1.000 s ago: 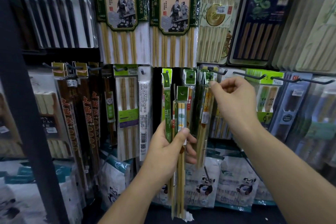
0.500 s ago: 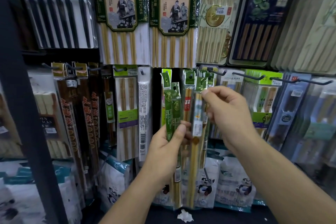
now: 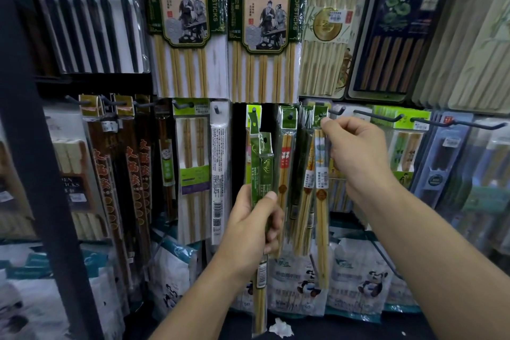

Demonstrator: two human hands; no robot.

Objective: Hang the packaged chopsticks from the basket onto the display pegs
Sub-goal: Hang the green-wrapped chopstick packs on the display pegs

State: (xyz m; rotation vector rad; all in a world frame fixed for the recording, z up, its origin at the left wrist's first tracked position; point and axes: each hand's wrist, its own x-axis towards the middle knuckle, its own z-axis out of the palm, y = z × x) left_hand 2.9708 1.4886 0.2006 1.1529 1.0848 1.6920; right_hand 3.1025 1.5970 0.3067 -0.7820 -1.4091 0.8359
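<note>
The right hand (image 3: 356, 152) pinches the green header of a pack (image 3: 321, 201) between thumb and forefinger, with the other fingers curled in behind. The pack hangs straight down from that pinch, and its pale sticks end well below the wrist. Just beyond the fingertips, up and to the right of the pinch, the upturned tip of a peg (image 3: 338, 112) shows. The header sits at that peg, but whether its hole is threaded over the wire cannot be told. On the side of the pack away from the palm, close against it, are the hung packs (image 3: 287, 146), crowded header to header on neighbouring hooks. The left hand (image 3: 254, 229) is clenched round the green packs (image 3: 262, 168), fingers wrapped about their middle and the thumb laid across the front. They stand upright in the fist, with the headers rising above the thumb and the stick ends dropping far below the heel of the hand. This bundle is lower than the right hand's pinch and to its left, apart from it, with the hung packs between the two. Above both grips hang big packs (image 3: 182, 8) with printed labels. Below the left fist, behind the bundle's lower ends, are panda bags (image 3: 311, 284). A paper scrap (image 3: 280, 327) lies near the bundle's bottom tip. Far left of the left hand a dark post (image 3: 36, 146) slants upward.
</note>
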